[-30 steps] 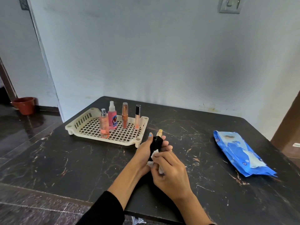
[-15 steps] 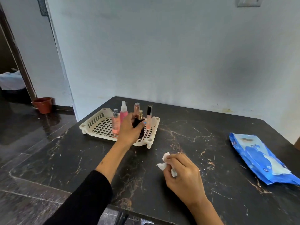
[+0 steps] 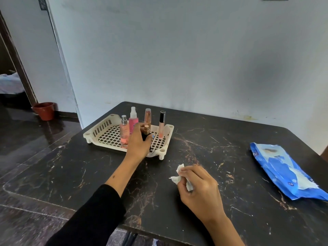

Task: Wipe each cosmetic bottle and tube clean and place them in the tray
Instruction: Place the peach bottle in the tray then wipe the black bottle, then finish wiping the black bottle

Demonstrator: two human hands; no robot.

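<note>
Big dark table (image 3: 71, 174) with thin light cracks all over, like marble. Blue pack of wipes (image 3: 284, 173) lies flat near right edge. Pale wall (image 3: 177, 50) behind table. Red-brown pot (image 3: 44, 110) on shiny dark floor (image 3: 23, 139) at left, by open doorway (image 3: 10, 77).

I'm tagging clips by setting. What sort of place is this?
Probably a room in a home: a dark marble-look table against a plain painted wall, a doorway at left opening onto a bed, and a clay pot on the polished floor.
</note>
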